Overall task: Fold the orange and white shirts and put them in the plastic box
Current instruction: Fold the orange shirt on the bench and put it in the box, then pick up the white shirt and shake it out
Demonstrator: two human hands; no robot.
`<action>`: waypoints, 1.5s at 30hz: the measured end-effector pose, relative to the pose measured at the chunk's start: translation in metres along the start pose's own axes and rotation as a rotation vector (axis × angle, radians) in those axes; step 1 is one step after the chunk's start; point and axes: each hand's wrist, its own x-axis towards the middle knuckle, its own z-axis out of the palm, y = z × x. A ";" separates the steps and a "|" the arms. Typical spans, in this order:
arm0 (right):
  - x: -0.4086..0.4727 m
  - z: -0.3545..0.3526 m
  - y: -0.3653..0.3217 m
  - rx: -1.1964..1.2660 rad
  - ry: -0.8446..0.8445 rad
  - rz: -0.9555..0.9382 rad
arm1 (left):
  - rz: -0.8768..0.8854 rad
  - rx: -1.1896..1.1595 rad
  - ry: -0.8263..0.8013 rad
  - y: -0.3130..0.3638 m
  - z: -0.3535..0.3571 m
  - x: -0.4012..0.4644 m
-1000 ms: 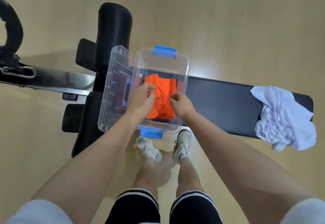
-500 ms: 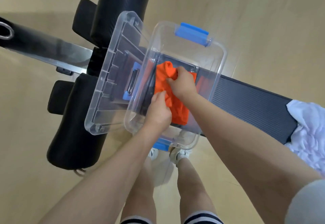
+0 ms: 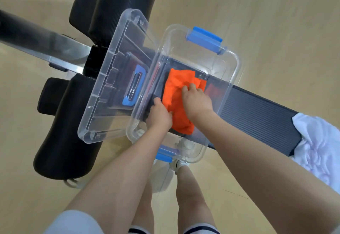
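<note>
**Bench and its load**

We are looking down at a black padded bench [image 3: 257,112] standing on a pale wooden floor [image 3: 276,22]. A clear plastic box [image 3: 233,72] with blue latches is sitting directly on the bench pad. Its clear lid [image 3: 110,79] is lying just beside the box on its left side, touching it. A crumpled white shirt [image 3: 320,151] is resting on the bench's right end, well apart from the box.

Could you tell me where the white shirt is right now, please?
The white shirt lies crumpled at the head view's right edge, on the black bench's end, right of the plastic box.
</note>
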 end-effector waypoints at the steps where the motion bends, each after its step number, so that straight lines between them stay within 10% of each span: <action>1: 0.000 0.002 0.000 0.038 -0.021 0.020 | 0.010 0.008 -0.008 0.001 0.000 0.001; 13: -0.012 0.000 -0.011 -0.269 -0.004 -0.017 | 0.273 0.278 0.037 0.000 -0.012 -0.015; 25: -0.173 -0.056 0.064 0.533 0.355 0.175 | 0.759 0.383 -0.126 0.080 -0.060 -0.138; 34: -0.294 0.006 0.214 0.806 0.446 0.689 | 1.046 0.437 -0.304 0.165 0.044 -0.250; 45: -0.354 0.116 0.388 0.819 0.279 0.545 | 0.783 0.273 -0.308 0.197 0.243 -0.305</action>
